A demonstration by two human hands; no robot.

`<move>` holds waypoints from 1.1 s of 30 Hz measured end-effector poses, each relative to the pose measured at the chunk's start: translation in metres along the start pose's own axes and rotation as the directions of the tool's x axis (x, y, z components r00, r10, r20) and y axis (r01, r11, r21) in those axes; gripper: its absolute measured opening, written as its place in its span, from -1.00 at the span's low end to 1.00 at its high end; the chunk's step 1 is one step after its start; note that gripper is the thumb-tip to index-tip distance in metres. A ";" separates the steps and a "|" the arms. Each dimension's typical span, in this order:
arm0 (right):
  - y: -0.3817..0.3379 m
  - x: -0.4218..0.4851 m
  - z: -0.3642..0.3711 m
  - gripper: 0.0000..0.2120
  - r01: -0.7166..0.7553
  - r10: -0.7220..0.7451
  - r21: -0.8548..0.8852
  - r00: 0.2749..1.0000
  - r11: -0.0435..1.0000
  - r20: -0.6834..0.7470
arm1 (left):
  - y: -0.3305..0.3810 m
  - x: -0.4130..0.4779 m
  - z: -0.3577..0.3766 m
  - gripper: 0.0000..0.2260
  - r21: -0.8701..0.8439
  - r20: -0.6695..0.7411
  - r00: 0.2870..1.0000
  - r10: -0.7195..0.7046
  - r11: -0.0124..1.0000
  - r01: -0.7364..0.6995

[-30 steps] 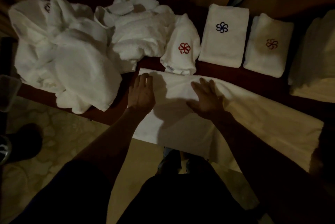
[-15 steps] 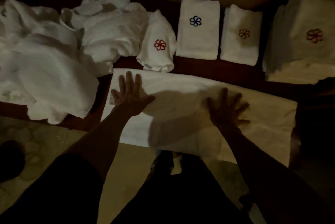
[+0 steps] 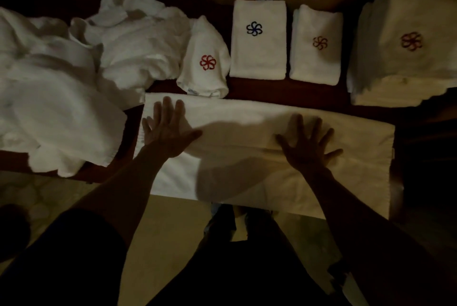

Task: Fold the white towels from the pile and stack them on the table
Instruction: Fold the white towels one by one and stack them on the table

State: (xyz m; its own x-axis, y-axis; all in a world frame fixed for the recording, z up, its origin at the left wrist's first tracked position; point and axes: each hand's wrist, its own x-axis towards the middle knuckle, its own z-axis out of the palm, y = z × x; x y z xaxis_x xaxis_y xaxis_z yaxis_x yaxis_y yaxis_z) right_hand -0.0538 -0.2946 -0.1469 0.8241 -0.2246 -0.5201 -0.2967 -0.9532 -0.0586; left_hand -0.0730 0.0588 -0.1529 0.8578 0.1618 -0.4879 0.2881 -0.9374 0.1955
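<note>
Pressing both hands flat: left hand (image 3: 166, 132), right hand (image 3: 308, 147), towel (image 3: 249, 137)

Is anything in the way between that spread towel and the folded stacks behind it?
Nothing visible does. The left hand and right hand rest flat on the spread towel; only bare table lies between it and the folded stacks.

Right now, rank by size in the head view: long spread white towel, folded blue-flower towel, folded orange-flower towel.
1. Largest: long spread white towel.
2. Then folded blue-flower towel and folded orange-flower towel: nearly alike, so unranked.
</note>
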 end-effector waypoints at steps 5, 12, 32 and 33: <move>0.010 -0.010 -0.001 -0.13 0.057 -0.056 0.009 0.995 0.998 -0.077 | -0.002 -0.012 -0.002 -0.04 0.054 -0.039 0.998 0.046 0.998 -0.044; 0.029 -0.035 -0.004 -0.13 0.109 -0.101 0.065 0.987 0.992 -0.123 | 0.010 -0.037 0.004 0.02 0.014 -0.092 0.995 0.032 0.999 -0.031; 0.224 -0.125 0.047 -0.04 0.127 -0.127 -0.024 0.992 0.992 -0.011 | 0.043 -0.184 0.098 -0.19 0.145 -0.112 0.977 0.184 0.975 -0.167; 0.226 -0.124 0.050 -0.07 0.128 -0.129 -0.039 0.992 0.991 -0.013 | 0.042 -0.185 0.099 -0.22 0.140 -0.115 0.974 0.193 0.974 -0.177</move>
State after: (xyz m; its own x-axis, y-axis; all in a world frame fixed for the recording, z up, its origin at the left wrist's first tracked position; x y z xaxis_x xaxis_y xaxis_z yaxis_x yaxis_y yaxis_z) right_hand -0.2472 -0.4722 -0.1377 0.8616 -0.1026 -0.4971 -0.1696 -0.9813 -0.0914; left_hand -0.2611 -0.0413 -0.1385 0.9404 0.0120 -0.3399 0.0694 -0.9851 0.1573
